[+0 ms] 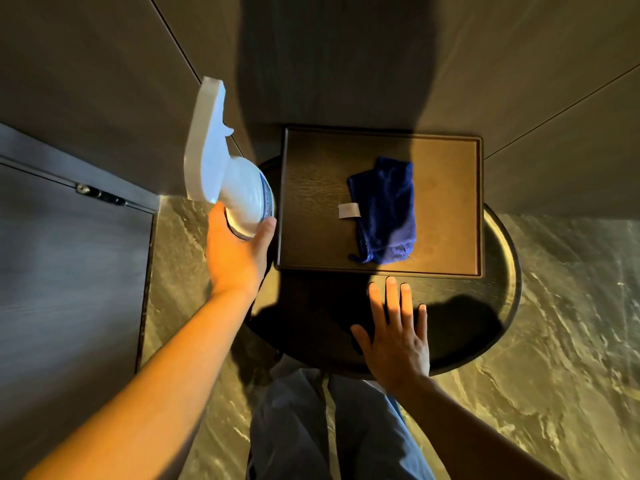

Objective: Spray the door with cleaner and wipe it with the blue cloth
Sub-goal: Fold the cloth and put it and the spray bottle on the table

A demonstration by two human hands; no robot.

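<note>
Head view. Left hand (239,251) grips the white plastic spray bottle (227,174) around its lower body, nozzle pointing to 12 o'clock, at 9 o'clock of the dark rectangular tray (311,202). Crumpled blue cloth (384,211) lies on the tray's right half, white tag at its 9 o'clock edge. Right hand (394,334) is flat, fingers spread, empty, at 6 o'clock of the tray on the round dark table (498,306).

Bottle: probably light, smooth, possibly slippery; better held at the neck. Cloth: soft, limp; pinch mid-fold. Grey door panel (69,271) at 9 o'clock, open floor before it.
</note>
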